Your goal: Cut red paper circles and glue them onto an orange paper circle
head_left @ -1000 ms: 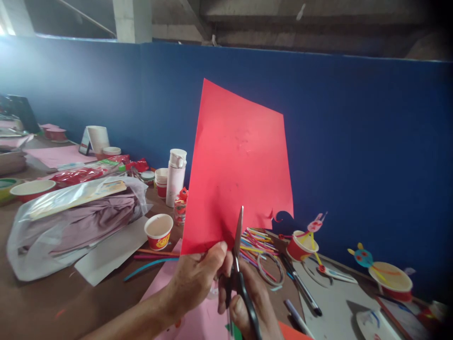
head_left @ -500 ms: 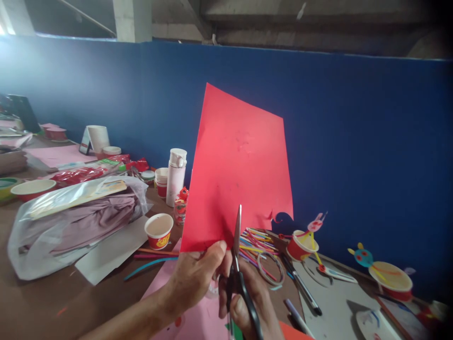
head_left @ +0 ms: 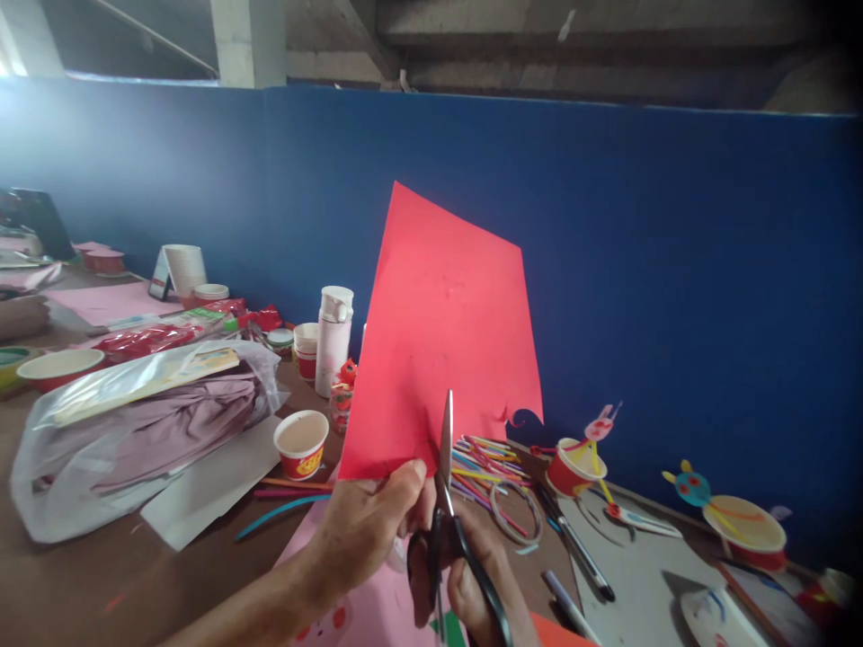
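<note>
A large sheet of red paper (head_left: 445, 332) stands tilted upright in front of me, with a curved notch cut from its lower right edge. My left hand (head_left: 378, 517) pinches its bottom edge between thumb and fingers. Black-handled scissors (head_left: 447, 440) are in my right hand (head_left: 472, 575), fingers and thumb through the loops. The blades point up at the paper's lower edge, just right of my left fingertips. One blade shows in front of the sheet; how far they are parted is hard to tell. Pink paper (head_left: 384, 602) lies under my hands.
Coloured pipe cleaners (head_left: 489, 463) lie behind my hands. A paper cup (head_left: 301, 445), a white bottle (head_left: 334, 341) and a plastic bag (head_left: 155, 431) are on the left. On the right are decorated cups (head_left: 745, 530) and a marker (head_left: 580, 548). A blue wall (head_left: 674, 270) stands behind.
The red sheet sits a little lower and further left in view. The scissors have shifted slightly left, and their handles look wider apart. Both hands keep their holds.
</note>
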A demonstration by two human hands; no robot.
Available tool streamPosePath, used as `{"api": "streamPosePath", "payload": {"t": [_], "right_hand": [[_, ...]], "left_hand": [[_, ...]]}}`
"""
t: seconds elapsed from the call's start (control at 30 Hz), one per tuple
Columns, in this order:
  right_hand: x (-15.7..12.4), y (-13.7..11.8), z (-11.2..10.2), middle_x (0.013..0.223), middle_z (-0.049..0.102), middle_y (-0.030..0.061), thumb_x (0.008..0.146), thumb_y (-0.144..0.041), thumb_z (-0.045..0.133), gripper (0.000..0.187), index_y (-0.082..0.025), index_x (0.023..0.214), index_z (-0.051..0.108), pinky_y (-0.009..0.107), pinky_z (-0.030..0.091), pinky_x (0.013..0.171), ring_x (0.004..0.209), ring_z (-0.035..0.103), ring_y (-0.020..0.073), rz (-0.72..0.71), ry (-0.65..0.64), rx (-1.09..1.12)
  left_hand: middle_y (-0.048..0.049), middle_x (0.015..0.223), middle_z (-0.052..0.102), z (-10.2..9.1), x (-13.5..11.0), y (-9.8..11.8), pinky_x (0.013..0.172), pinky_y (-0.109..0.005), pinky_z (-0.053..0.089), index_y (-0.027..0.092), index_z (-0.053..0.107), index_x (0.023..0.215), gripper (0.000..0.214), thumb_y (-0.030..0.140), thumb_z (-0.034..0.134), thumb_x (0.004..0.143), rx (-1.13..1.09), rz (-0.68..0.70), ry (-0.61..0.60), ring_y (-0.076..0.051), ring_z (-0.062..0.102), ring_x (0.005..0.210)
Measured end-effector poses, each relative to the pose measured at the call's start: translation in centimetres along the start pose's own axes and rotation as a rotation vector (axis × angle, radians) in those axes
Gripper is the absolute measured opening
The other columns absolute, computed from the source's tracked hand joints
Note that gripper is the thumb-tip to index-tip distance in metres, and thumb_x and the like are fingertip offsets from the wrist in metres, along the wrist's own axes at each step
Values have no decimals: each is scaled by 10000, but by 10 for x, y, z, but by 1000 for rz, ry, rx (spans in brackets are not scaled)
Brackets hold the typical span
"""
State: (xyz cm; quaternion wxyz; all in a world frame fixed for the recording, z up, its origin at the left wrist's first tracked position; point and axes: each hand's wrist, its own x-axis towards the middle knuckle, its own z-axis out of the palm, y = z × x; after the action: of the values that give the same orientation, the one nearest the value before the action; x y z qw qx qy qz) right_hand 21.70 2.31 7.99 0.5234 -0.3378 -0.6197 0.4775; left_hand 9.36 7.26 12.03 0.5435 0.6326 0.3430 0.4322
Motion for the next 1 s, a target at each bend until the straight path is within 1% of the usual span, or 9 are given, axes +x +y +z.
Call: {"api": "streamPosePath", "payload": {"t": [0.07, 0.17, 0.3, 0.37, 0.47, 0.53, 0.67, 0.83, 1.0], "right_hand": [[-2, 2, -1, 592, 484, -6, 744, -706, 440, 549, -199, 942, 508, 222, 392, 408, 464, 434, 114, 17, 5, 27], [-4, 9, -4, 607, 525, 23, 728, -706, 461, 546, -225, 978, 521, 265, 438, 433, 557, 527, 186, 45, 0, 35], [-3, 20, -8, 598, 543, 48, 685, -734, 476, 577, -238, 972, 544, 304, 460, 435, 609, 560, 242, 59, -39, 24], [-2, 23, -9, 580, 538, 45, 669, -748, 478, 598, -234, 965, 550, 309, 461, 431, 593, 561, 242, 55, -45, 26], [-2, 24, -9, 572, 532, 38, 692, -730, 476, 585, -223, 974, 551, 298, 459, 426, 583, 562, 231, 47, -29, 19], [-3, 22, -9, 590, 546, 44, 701, -725, 472, 580, -222, 980, 553, 293, 460, 430, 605, 570, 234, 47, -16, -2], [-4, 16, -8, 648, 582, 63, 671, -754, 468, 611, -231, 971, 564, 303, 473, 456, 649, 585, 249, 47, 14, -39], [-6, 10, -9, 658, 581, 56, 692, -729, 476, 573, -236, 972, 566, 286, 470, 451, 633, 580, 230, 85, 41, -54], [-1, 12, -9, 593, 559, 35, 674, -772, 433, 631, -207, 925, 563, 258, 448, 442, 574, 559, 197, 54, 1, -66]], "left_hand": [[25, 430, 381, 0, -1, 0, 484, -228, 324, 184, 454, 439, 409, 376, 384, 793, 14, 0, 5, -102, 399, 446], [29, 433, 365, 0, -2, 1, 482, -226, 327, 186, 450, 447, 419, 397, 371, 800, 38, -2, -7, -103, 393, 446], [33, 432, 348, -1, -4, -1, 468, -226, 321, 191, 447, 464, 424, 414, 344, 810, 65, -6, -17, -107, 386, 442], [34, 432, 346, -1, -5, -2, 465, -225, 317, 192, 451, 469, 423, 413, 343, 813, 79, -14, -14, -107, 384, 442], [31, 441, 359, -2, -6, -2, 479, -226, 328, 192, 451, 468, 420, 411, 350, 811, 87, -19, -13, -109, 399, 455], [28, 444, 367, -2, -5, 0, 491, -228, 337, 192, 447, 461, 423, 416, 354, 808, 83, -28, -14, -111, 408, 462], [27, 443, 377, -1, -5, 3, 504, -230, 346, 190, 451, 451, 429, 425, 377, 802, 72, -26, -27, -109, 413, 462], [25, 443, 386, -2, -4, 4, 506, -232, 354, 189, 467, 453, 427, 430, 391, 797, 74, -28, -30, -112, 432, 468], [19, 445, 418, -5, -2, 4, 510, -235, 361, 186, 479, 462, 412, 416, 395, 793, 91, -26, -53, -112, 441, 465]]}}
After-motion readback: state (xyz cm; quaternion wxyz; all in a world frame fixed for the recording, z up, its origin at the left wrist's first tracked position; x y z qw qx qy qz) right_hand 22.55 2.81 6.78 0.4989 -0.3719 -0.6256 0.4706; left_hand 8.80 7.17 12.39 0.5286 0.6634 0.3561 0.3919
